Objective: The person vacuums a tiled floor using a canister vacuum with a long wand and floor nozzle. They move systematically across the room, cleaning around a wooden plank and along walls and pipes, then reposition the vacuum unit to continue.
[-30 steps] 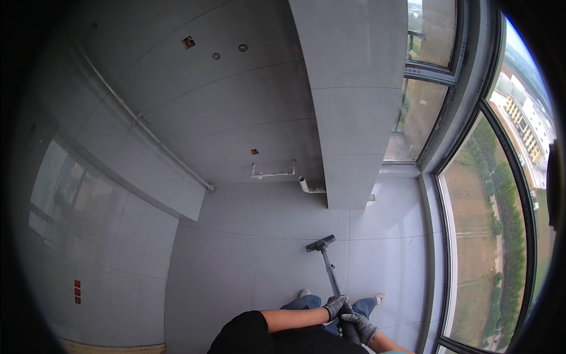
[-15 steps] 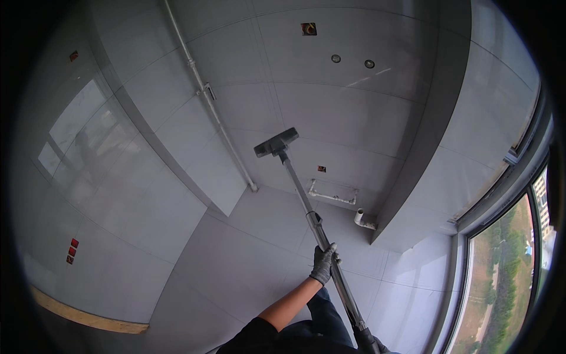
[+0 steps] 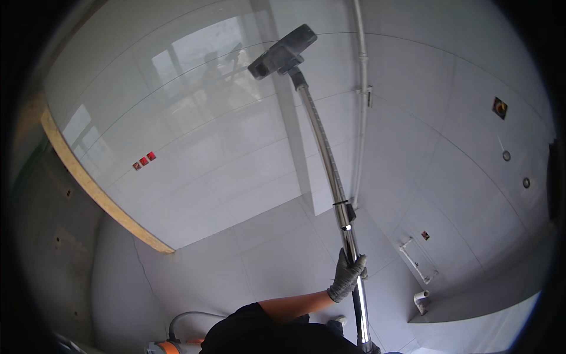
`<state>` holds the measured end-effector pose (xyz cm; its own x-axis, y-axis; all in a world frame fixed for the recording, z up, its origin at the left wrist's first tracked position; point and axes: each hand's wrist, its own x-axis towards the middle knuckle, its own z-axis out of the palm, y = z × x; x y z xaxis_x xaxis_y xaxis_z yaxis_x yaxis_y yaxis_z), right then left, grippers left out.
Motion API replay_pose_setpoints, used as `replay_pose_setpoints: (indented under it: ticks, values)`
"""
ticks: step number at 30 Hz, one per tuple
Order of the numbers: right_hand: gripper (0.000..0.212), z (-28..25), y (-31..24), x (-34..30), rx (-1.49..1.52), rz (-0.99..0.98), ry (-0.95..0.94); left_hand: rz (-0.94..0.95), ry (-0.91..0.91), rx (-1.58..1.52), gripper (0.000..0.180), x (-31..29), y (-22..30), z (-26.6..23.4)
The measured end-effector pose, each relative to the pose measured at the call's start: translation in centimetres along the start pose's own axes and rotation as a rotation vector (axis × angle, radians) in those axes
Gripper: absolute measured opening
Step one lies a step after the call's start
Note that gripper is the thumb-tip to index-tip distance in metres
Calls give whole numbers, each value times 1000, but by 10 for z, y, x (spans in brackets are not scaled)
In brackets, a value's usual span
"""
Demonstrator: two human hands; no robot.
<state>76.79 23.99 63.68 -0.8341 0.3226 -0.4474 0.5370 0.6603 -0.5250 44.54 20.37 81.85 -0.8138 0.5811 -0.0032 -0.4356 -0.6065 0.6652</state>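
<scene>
In the head view, the gloved left hand [image 3: 348, 276], right of centre near the bottom, wraps its fingers around a shiny metal tube [image 3: 333, 177]. The tube rises to a dark, wide nozzle [image 3: 283, 54] at upper centre, in front of the grey tiled wall [image 3: 236, 141]; whether they touch is unclear. The right hand is hard to make out at the lower edge, so I cannot tell its state. An orange-and-grey machine [image 3: 170, 348] with a hose [image 3: 187, 314] sits lower left.

The long, shiny silver vacuum tube [image 3: 332, 171] slants from five o'clock up to twelve o'clock, where its wide, dark grey head [image 3: 284, 53] tips toward two o'clock.
</scene>
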Motion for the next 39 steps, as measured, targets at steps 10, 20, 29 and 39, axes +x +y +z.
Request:
replay_pose_setpoints:
  ticks: [10,20,29,39]
  values:
    - [69,55,-84,212,620,-506,-369,233,555,134,38,76,128,-225]
    - [78,115,-395,345,735,-247,-660,409,712,175,39,91,335,-483]
    - [77,288,-599,455,610,-333,-760,522,801,156,40,52,469,-712]
    - [76,486,-851,491,531,-419,-902,839,911,373,33,-72,769,-892]
